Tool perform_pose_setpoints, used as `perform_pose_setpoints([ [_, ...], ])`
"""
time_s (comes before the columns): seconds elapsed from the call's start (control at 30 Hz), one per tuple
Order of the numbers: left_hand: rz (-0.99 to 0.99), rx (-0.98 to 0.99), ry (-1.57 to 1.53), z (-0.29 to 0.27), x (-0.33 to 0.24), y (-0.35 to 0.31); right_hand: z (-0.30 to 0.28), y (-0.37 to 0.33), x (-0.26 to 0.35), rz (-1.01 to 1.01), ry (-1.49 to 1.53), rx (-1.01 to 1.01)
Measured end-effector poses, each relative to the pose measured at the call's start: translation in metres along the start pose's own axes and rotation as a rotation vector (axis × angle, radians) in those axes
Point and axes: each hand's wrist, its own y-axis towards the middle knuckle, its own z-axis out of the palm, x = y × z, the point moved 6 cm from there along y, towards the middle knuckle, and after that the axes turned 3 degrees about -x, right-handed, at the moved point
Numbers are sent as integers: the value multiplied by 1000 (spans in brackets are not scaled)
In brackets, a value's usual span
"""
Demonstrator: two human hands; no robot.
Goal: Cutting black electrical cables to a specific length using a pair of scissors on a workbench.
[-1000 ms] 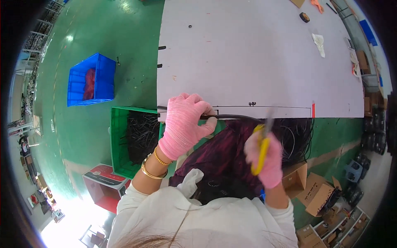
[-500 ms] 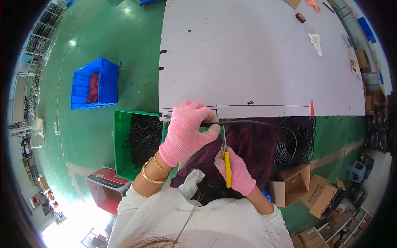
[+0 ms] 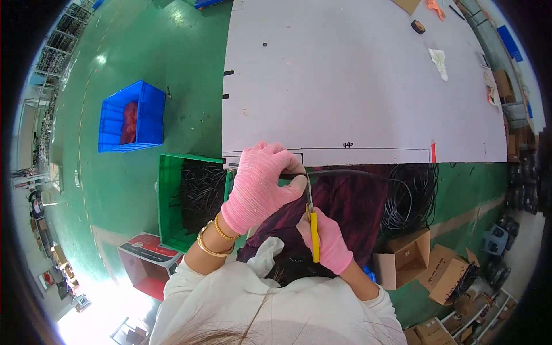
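Note:
My left hand [image 3: 263, 183], in a pink glove, pinches a black tube [image 3: 351, 172] at the front edge of the white table [image 3: 345, 103]. The tube runs off to the right toward a coil. In my right hand [image 3: 329, 241], also gloved in pink, is a pair of scissors [image 3: 314, 237] with yellow handles. Its blades point away from me and meet the tube just right of my left fingertips. Whether the blades are fully closed is too small to tell. Drawn on the table beyond my hands are a long black line and a red mark [image 3: 433, 153].
Left of my left arm stands a green crate [image 3: 168, 201] holding many short black pieces. A blue crate [image 3: 150, 118] with a red bag sits farther off on the floor. At right lie a black tube coil [image 3: 409, 198] and open cardboard boxes [image 3: 417, 256]. A tape roll [image 3: 418, 27] rests on the table.
My right hand and the scissors have shifted slightly left, bringing the blades closer to my left fingertips. My left hand keeps its grip on the tube, almost unmoved.

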Motion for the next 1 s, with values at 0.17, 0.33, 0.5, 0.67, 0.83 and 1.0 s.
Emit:
perform_pose_setpoints([
  [0.17,-342,129,-294,2,7,-5,-1,-7,20,-111,-77,-89],
  [0.33,-307,374,-605,14,-1,-3,0,-14,27,-127,-44,-103],
  [0.5,-210,588,-1017,22,-7,3,0,-20,32,-121,-47,-93],
  [0.67,-246,672,-1112,23,-10,-3,2,-23,20,17,136,-11],
  [0.83,-226,616,-1107,16,-4,-3,-16,-32,46,-482,-144,-200],
  [1.0,-189,581,-1093,6,-6,-12,-72,-35,88,-628,-19,-616],
])
